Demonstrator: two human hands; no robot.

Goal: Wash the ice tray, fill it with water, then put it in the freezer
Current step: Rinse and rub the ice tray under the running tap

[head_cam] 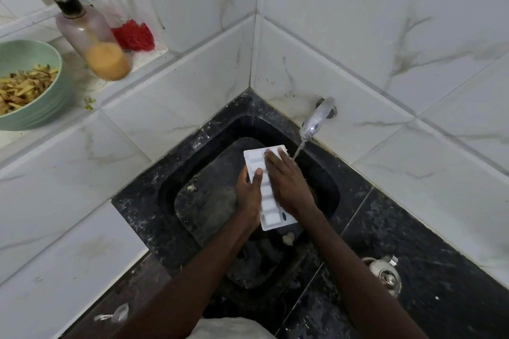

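A white ice tray (268,210) with a row of compartments is held over the black stone sink (170,181). My left hand (248,195) grips its left edge, thumb on top. My right hand (289,184) lies flat across the tray's right side, fingers spread toward its far end. The chrome tap (316,118) on the right wall runs a thin stream of water (298,150) that falls just beside the tray's far right corner. Part of the tray is hidden under my right hand.
A soap pump bottle (91,33) with orange liquid, a red scrubber (135,36) and a green bowl of peelings (24,85) sit on the tiled ledge at upper left. A steel lid (385,275) lies on the black counter at right. Dark cookware and scraps lie in the sink.
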